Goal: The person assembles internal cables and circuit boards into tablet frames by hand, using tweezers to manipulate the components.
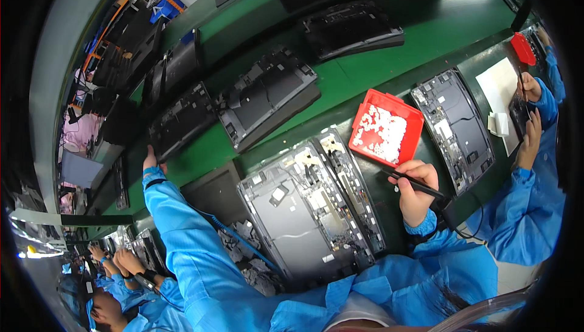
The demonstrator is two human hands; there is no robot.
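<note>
My left hand (151, 160) reaches far out to the left and grips the near corner of a dark laptop base (182, 122) on the green shelf; some of its fingers are hidden. My right hand (417, 193) is closed around a black pen-shaped tool (420, 186), its thin end pointing left below a red tray (416, 126) of small white pieces. Between my arms lies an opened grey laptop base (292, 210) with exposed boards. A second opened base (356, 192) stands close along its right side.
More laptop bases lie on the shelf, one grey (267, 97) and one black (353, 27). Another opened base (453, 128) is right of the tray. A co-worker's hands (530, 131) are at the far right. A blue coiled cord (234, 234) runs beside my left arm.
</note>
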